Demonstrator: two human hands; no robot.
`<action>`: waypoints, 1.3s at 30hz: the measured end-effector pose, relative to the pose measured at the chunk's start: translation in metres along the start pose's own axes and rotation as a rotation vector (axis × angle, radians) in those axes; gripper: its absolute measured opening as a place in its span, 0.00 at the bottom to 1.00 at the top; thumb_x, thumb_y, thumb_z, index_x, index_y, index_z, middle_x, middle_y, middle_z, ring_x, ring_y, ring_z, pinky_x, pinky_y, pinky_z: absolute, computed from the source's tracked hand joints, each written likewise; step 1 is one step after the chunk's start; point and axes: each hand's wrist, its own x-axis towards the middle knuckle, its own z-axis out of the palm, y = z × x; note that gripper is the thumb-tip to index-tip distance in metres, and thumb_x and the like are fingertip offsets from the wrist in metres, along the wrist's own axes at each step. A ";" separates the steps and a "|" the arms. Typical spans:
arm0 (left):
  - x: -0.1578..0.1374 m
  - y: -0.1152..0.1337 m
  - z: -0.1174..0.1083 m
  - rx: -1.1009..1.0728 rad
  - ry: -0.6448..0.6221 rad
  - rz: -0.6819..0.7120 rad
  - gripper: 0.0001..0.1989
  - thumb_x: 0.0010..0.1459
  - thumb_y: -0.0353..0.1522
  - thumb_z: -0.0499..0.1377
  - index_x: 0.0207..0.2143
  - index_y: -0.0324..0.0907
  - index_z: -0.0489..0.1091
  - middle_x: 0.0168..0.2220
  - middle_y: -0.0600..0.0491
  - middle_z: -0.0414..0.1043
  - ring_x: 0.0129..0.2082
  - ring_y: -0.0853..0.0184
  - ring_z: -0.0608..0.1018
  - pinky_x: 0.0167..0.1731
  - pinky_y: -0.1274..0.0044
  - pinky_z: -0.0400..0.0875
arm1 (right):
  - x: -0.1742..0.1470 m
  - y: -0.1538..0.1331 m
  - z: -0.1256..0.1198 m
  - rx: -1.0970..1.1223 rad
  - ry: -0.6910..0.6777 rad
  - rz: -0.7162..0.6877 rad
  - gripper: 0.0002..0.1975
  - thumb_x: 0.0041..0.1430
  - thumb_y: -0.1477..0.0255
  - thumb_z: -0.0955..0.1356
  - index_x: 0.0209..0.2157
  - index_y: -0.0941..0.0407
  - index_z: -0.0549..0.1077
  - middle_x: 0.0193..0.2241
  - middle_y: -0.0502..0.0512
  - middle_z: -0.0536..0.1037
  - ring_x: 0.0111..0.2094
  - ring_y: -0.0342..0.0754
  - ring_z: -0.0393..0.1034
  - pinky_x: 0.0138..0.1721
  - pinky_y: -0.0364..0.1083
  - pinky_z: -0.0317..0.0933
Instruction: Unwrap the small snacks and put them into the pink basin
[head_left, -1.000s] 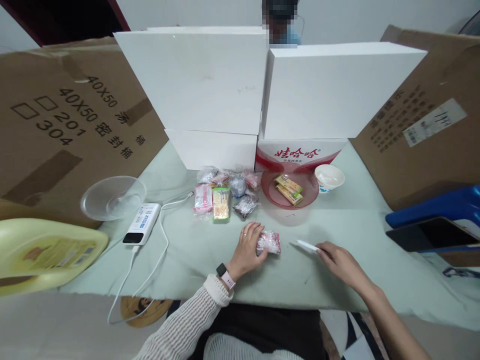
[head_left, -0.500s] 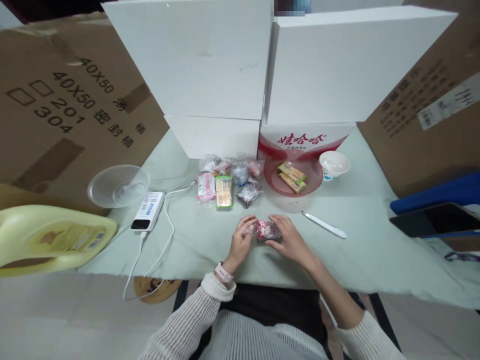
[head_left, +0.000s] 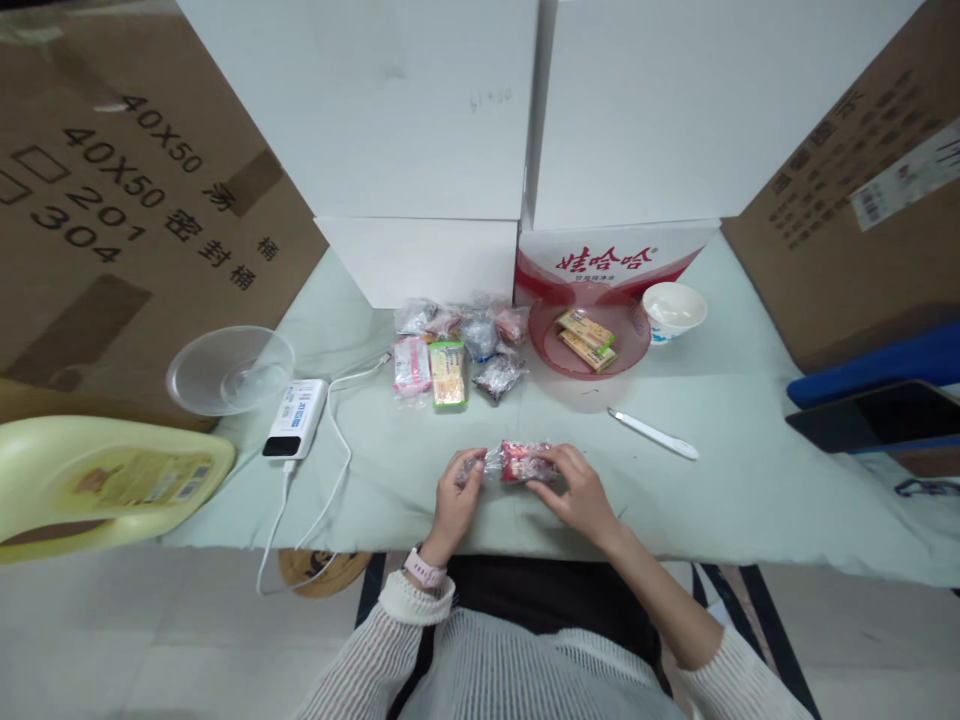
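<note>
Close to the front of the table, my left hand pinches a crinkled clear plastic wrapper, part of which bunches between its fingers. The plastic reaches across to a small red packet. Around the packet's right end are the closed fingers of my right hand. Whether wrapper and packet are one piece, I cannot tell. Behind the hands lie a green-edged cracker packet, a pink-and-white packet, a dark packet in clear wrap and several other wrapped snacks.
A red translucent bowl holds two cracker packets. Beside it are a paper cup and a white-handled craft knife. At left are a power bank with cable, a clear lid and a yellow jug. Boxes line the back.
My left hand has drawn left, away from my right hand. More of the clear wrapper and the red packet shows between them. The camera view has tilted slightly downward.
</note>
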 end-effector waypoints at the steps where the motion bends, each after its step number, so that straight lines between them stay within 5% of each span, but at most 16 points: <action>1: 0.001 0.003 0.002 0.001 -0.007 0.015 0.15 0.57 0.41 0.53 0.37 0.40 0.71 0.37 0.49 0.73 0.41 0.64 0.74 0.44 0.74 0.67 | 0.002 -0.003 0.004 -0.022 -0.013 -0.020 0.09 0.56 0.67 0.65 0.38 0.54 0.69 0.33 0.57 0.73 0.37 0.51 0.66 0.39 0.49 0.62; 4: 0.004 0.007 0.002 0.021 0.012 0.023 0.15 0.59 0.40 0.51 0.36 0.39 0.71 0.36 0.49 0.73 0.39 0.65 0.75 0.41 0.74 0.68 | 0.004 -0.002 0.007 -0.002 0.015 0.028 0.07 0.58 0.70 0.61 0.32 0.55 0.69 0.28 0.54 0.73 0.32 0.48 0.67 0.35 0.46 0.62; 8: 0.008 -0.005 -0.010 0.126 0.119 0.006 0.14 0.61 0.37 0.48 0.37 0.39 0.70 0.35 0.49 0.74 0.37 0.65 0.75 0.39 0.74 0.69 | -0.010 0.022 -0.010 0.051 0.139 0.305 0.08 0.56 0.69 0.60 0.34 0.56 0.67 0.23 0.51 0.71 0.24 0.45 0.65 0.27 0.43 0.61; 13: 0.011 -0.024 -0.021 0.447 0.050 0.298 0.12 0.58 0.32 0.51 0.44 0.39 0.67 0.41 0.47 0.71 0.45 0.62 0.72 0.47 0.67 0.66 | -0.032 0.043 -0.031 -0.161 0.026 0.472 0.14 0.54 0.70 0.59 0.42 0.58 0.68 0.23 0.51 0.72 0.24 0.48 0.67 0.31 0.48 0.62; 17: 0.008 -0.013 -0.024 0.632 -0.038 0.460 0.19 0.58 0.32 0.53 0.52 0.39 0.60 0.49 0.44 0.66 0.55 0.58 0.63 0.52 0.63 0.61 | -0.024 0.030 -0.037 -0.247 0.192 0.227 0.14 0.57 0.70 0.59 0.43 0.57 0.68 0.35 0.59 0.73 0.38 0.52 0.68 0.41 0.52 0.63; 21: 0.009 0.005 -0.017 0.828 -0.244 0.468 0.18 0.55 0.30 0.57 0.49 0.41 0.62 0.44 0.47 0.70 0.53 0.54 0.64 0.54 0.56 0.55 | -0.007 0.020 -0.029 -0.296 0.013 -0.128 0.13 0.56 0.70 0.64 0.43 0.56 0.69 0.49 0.64 0.68 0.54 0.57 0.58 0.52 0.57 0.57; 25: 0.024 0.014 0.002 0.926 -0.257 0.475 0.13 0.55 0.28 0.56 0.45 0.40 0.65 0.42 0.48 0.71 0.52 0.54 0.66 0.54 0.53 0.54 | 0.003 0.033 -0.019 -0.357 -0.008 -0.136 0.04 0.55 0.74 0.63 0.32 0.57 0.69 0.48 0.65 0.67 0.55 0.59 0.55 0.52 0.60 0.57; 30: 0.038 0.024 0.013 0.896 -0.179 0.660 0.04 0.58 0.27 0.53 0.34 0.41 0.67 0.42 0.48 0.71 0.52 0.57 0.66 0.56 0.56 0.54 | -0.001 0.040 -0.030 -0.338 0.109 -0.168 0.04 0.56 0.76 0.63 0.34 0.55 0.68 0.46 0.61 0.68 0.52 0.55 0.59 0.50 0.58 0.59; 35: 0.013 0.022 -0.004 0.867 -0.231 0.855 0.07 0.59 0.26 0.50 0.31 0.40 0.67 0.42 0.48 0.71 0.51 0.60 0.68 0.56 0.59 0.55 | -0.028 0.030 -0.038 -0.320 0.138 -0.321 0.06 0.54 0.79 0.62 0.31 0.55 0.67 0.40 0.59 0.72 0.50 0.54 0.61 0.48 0.56 0.60; 39: -0.017 0.010 -0.020 0.887 -0.407 0.923 0.08 0.60 0.26 0.50 0.32 0.41 0.67 0.39 0.51 0.73 0.50 0.65 0.70 0.58 0.63 0.52 | -0.054 0.026 -0.035 -0.348 -0.047 -0.354 0.07 0.56 0.79 0.62 0.31 0.55 0.68 0.32 0.54 0.74 0.44 0.50 0.65 0.51 0.56 0.56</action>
